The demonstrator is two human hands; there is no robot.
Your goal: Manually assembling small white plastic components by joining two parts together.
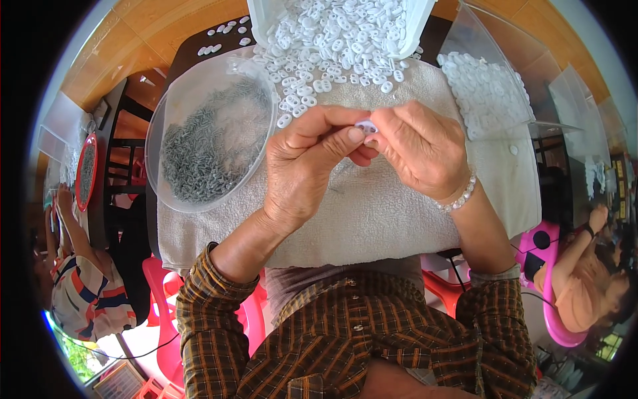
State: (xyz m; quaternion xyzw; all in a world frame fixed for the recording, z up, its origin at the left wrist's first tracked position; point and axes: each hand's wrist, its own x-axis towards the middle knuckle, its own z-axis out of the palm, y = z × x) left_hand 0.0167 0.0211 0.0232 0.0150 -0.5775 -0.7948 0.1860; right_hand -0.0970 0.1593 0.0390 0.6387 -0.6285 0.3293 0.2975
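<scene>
Above the towel, my left hand (302,163) is closed, pinching a small white oval plastic piece with holes (365,124) between thumb and forefinger. My right hand (425,149) meets it from the other side, its fingertips pressed together at the piece's right end. Whatever those fingertips may hold is hidden. Left of my hands, a round clear plastic tray (154,156) carries a heap of small grey metal screws (193,166). Just beyond my hands, many similar white oval pieces (302,90) spill onto the towel from a white tub (258,23).
A beige towel (399,229) covers most of the dark table. To the right stands a clear plastic box (492,40) with a pile of white pieces (488,96). Several loose white pieces (229,28) lie at the far left corner. Other people sit at both sides.
</scene>
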